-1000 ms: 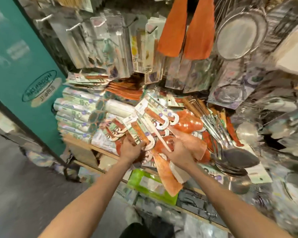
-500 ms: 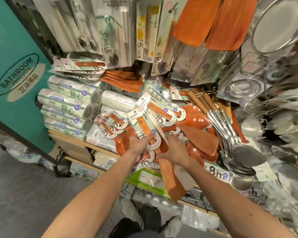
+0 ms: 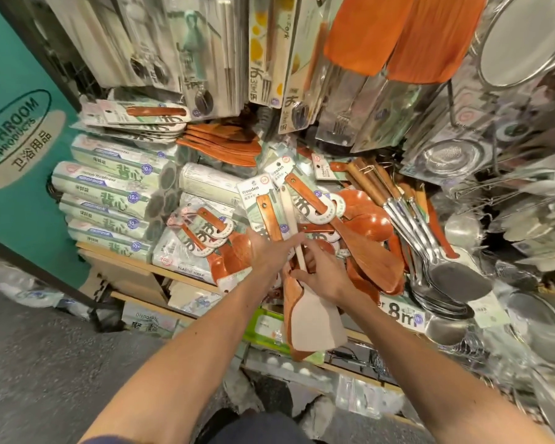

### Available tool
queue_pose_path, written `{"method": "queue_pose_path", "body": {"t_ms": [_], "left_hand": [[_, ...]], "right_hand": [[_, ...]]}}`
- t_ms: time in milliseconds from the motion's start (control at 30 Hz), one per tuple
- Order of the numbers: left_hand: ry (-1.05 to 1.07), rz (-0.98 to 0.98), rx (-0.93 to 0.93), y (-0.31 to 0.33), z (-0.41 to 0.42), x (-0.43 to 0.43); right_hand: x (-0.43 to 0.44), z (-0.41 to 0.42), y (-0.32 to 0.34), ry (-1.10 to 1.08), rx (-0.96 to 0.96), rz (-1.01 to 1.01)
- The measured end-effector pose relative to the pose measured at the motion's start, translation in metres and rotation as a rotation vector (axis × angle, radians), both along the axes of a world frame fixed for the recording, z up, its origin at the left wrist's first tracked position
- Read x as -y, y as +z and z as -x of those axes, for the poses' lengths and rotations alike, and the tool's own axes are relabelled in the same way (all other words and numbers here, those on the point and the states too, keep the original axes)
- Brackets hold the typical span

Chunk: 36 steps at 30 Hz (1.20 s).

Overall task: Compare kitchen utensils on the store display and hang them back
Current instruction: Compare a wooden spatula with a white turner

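Low in the centre of the frame, your right hand [image 3: 326,277] curls its fingers and thumb round the handle of a pale wooden spatula [image 3: 314,322]. Its broad blade hangs down toward you, overlapping a reddish-brown spatula [image 3: 289,299] just behind it. Just left of it, your left hand [image 3: 268,251] lies with its fingers stretched fairly straight across the carded wooden spatulas [image 3: 305,200], the tips reaching the pale handle. Right of centre, steel spoons with wooden handles [image 3: 455,283] hang in a bunch. At the left, green-labelled rolls [image 3: 109,184] are stacked beside a teal sign [image 3: 13,129] reading "BATHROOM PRODUCTS". Along the top hang fork packs [image 3: 263,52], two orange spatula blades [image 3: 366,30] and, at the upper right, a round steel strainer [image 3: 519,40].
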State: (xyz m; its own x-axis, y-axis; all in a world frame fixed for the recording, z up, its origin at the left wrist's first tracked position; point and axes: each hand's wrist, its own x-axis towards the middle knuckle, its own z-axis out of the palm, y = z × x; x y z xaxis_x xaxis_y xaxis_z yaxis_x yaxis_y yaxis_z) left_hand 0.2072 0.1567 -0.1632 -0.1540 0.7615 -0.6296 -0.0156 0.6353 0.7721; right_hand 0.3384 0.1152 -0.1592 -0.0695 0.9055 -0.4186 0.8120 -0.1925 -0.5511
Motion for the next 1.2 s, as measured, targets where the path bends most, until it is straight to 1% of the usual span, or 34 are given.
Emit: {"method": "queue_pose_path", "body": {"t_ms": [67, 167, 333, 433, 533, 700, 867, 1067, 1133, 1200], "left_hand": [[-0.013, -0.017, -0.029, -0.002, 0.001, 0.000], [-0.013, -0.039, -0.022, -0.003, 0.007, 0.001], [-0.019, -0.062, -0.056, -0.001, 0.018, 0.006], [-0.004, -0.073, -0.103, -0.005, 0.030, 0.006], [0.025, -0.105, -0.108, -0.009, 0.053, 0.008], [-0.013, -0.153, -0.191, -0.012, 0.084, 0.025], [-0.038, -0.204, -0.210, -0.007, 0.092, 0.041], [-0.010, -0.205, -0.233, -0.001, 0.105, 0.052], [-0.016, -0.200, -0.252, 0.004, 0.109, 0.055], [-0.015, -0.196, -0.253, 0.006, 0.115, 0.065]], "right_hand": [[0.001, -0.003, 0.001, 0.037, -0.003, 0.010], [0.003, -0.006, 0.000, 0.069, -0.029, -0.008], [0.000, 0.003, 0.004, 0.058, -0.087, 0.052], [-0.003, 0.002, 0.000, 0.176, 0.033, 0.000], [-0.005, -0.002, -0.009, 0.290, 0.150, -0.046], [-0.002, -0.004, -0.025, 0.386, 0.329, -0.143], [0.002, -0.009, -0.032, 0.316, 0.310, -0.278], [0.011, -0.011, -0.036, 0.397, 0.441, -0.346], [0.012, -0.010, -0.041, 0.379, 0.488, -0.443], [0.011, -0.006, -0.050, 0.314, 0.523, -0.529]]}}
